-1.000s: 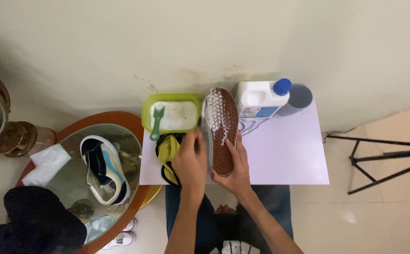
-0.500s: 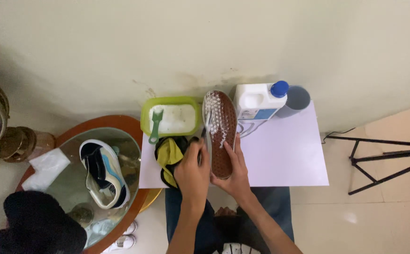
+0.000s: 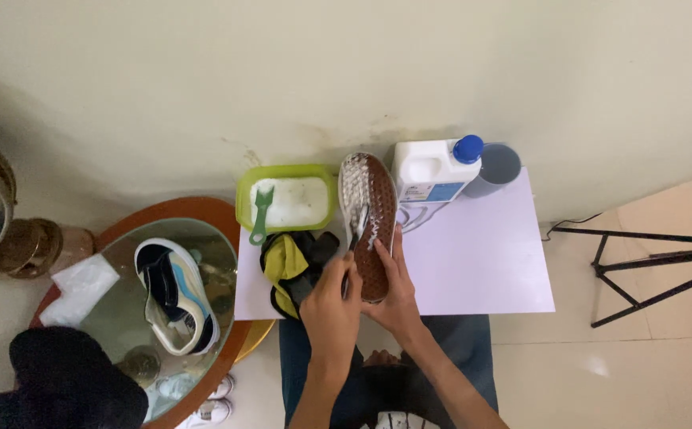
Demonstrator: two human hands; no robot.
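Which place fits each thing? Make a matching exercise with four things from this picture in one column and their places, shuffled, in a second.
Things:
1. shoe
2. green brush
3. jug
4. sneaker

Places:
A. on the glass table
B. sole up in both hands
C. beside the grey cup
D. in the green tub

Pairs: 1-B, 2-D, 3-C, 4-A

A brown sole with white foam over its far half is shown on the shoe (image 3: pixel 368 226). A lime-green tub (image 3: pixel 285 199) of white powder, with a green scoop (image 3: pixel 260 214), is seen at the white sheet's (image 3: pixel 473 262) far-left corner. A white jug (image 3: pixel 432 171) is capped in blue. A yellow-and-black cloth (image 3: pixel 290 266) is seen at the left edge.
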